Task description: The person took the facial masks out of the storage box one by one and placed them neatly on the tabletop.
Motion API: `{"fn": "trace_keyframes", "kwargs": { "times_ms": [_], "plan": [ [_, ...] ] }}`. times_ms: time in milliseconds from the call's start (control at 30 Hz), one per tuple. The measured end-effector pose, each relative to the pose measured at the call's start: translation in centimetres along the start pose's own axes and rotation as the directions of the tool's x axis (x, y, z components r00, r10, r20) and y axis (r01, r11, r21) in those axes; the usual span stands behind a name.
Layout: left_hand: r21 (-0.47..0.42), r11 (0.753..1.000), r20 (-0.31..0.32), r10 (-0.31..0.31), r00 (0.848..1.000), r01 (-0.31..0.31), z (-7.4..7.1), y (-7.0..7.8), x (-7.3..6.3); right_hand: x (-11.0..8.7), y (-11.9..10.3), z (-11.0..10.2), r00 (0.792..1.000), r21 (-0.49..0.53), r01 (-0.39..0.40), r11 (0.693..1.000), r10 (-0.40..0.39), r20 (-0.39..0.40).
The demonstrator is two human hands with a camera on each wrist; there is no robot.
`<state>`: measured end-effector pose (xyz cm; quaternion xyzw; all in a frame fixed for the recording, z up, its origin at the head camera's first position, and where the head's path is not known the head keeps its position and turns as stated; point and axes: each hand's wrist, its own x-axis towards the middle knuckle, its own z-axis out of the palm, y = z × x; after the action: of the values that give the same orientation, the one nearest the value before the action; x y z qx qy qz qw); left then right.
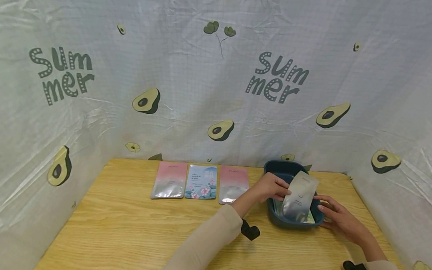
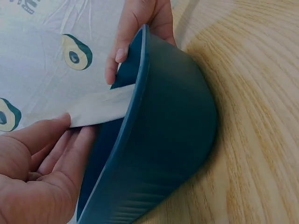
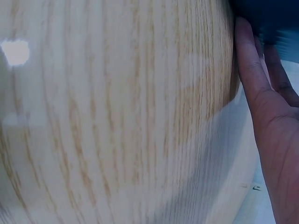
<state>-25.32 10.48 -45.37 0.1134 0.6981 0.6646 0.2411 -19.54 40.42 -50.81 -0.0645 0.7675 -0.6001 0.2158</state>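
My left hand (image 1: 270, 187) pinches a silver foil face mask packet (image 1: 300, 194) by its left edge, thumb on one side and fingers on the other. The packet leans upright, its lower part inside a dark blue plastic bin (image 1: 295, 225). In the left wrist view the packet (image 2: 100, 107) passes below the bin's rim. At the bin's right side my right hand (image 1: 342, 217) grips the rim, some fingers reaching over it and others along the outer wall. Beneath the silver packet, green and white packaging (image 1: 310, 217) shows inside the bin, mostly hidden.
Left of the bin, three flat packets lie in a row near the table's back edge: a pink and silver one (image 1: 170, 179), a blue floral one (image 1: 201, 182) and another pink one (image 1: 234, 179). A printed white cloth (image 1: 189, 79) hangs behind the wooden table (image 1: 128, 228).
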Motion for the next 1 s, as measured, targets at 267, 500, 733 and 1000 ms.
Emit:
{"fn": "trace_keyframes", "kwargs": {
  "times_ms": [267, 500, 733, 1000],
  "plan": [
    [-0.072, 0.992, -0.115, 0.092, 0.989, -0.1, -0.5, -0.4, -0.6, -0.1, 0.1, 0.2, 1.0, 0.03, 0.028, 0.999, -0.029, 0.009],
    [-0.153, 0.977, -0.154, 0.122, 0.98, -0.145, -1.4, -0.5, -1.6, -0.4, 0.5, 0.0, 0.999, 0.003, 0.024, 1.0, -0.024, 0.028],
    [-0.174, 0.966, -0.127, 0.171, 0.977, -0.192, -2.8, 0.0, -3.0, -0.2, 0.3, -0.1, 0.999, -0.024, 0.048, 0.999, -0.048, 0.001],
    [-0.197, 0.958, -0.126, 0.186, 0.975, -0.208, -5.1, -0.2, -5.3, -0.2, -0.2, -0.1, 1.0, -0.037, 0.028, 0.999, -0.028, 0.01]
  ]
}}
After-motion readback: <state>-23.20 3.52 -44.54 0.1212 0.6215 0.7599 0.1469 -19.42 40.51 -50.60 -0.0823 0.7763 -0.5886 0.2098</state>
